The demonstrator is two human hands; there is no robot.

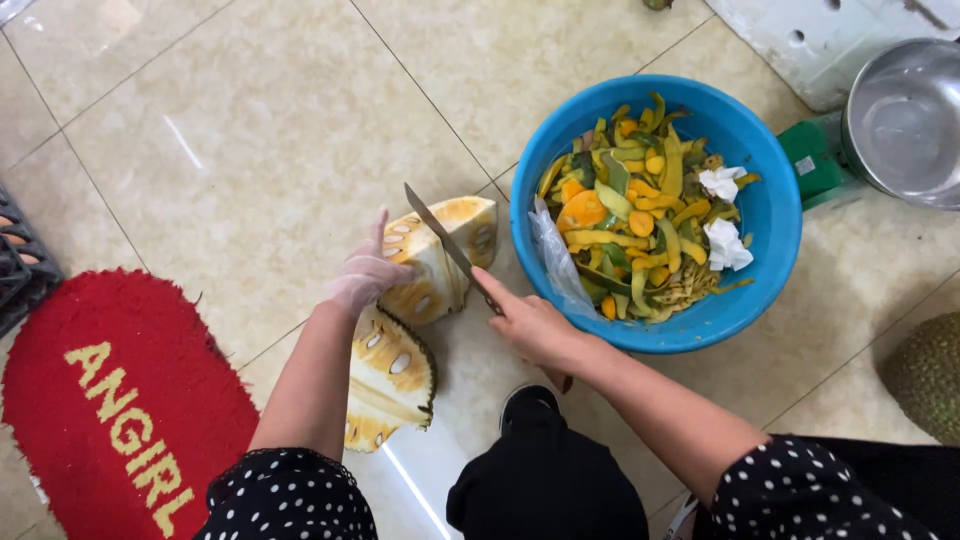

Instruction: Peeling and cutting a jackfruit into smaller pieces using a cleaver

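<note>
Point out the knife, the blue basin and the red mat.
knife (436, 232): head view, middle of the blade, over the cut jackfruit.
blue basin (775, 215): head view, bare inner wall at the right side.
red mat (60, 420): head view, plain red pile left of the lettering.

It looked like the floor of a home or small shop's food-preparation corner. Glossy beige floor tiles (250, 130) lay under everything. Just right of the knife-hand's fingers stood a blue plastic basin (770, 215) heaped with fruit peelings (640, 235); farther right sat a steel bowl (905, 120) on a green scale (815, 160). Well left of the gloved fingers lay a red doormat (110, 400).
</note>
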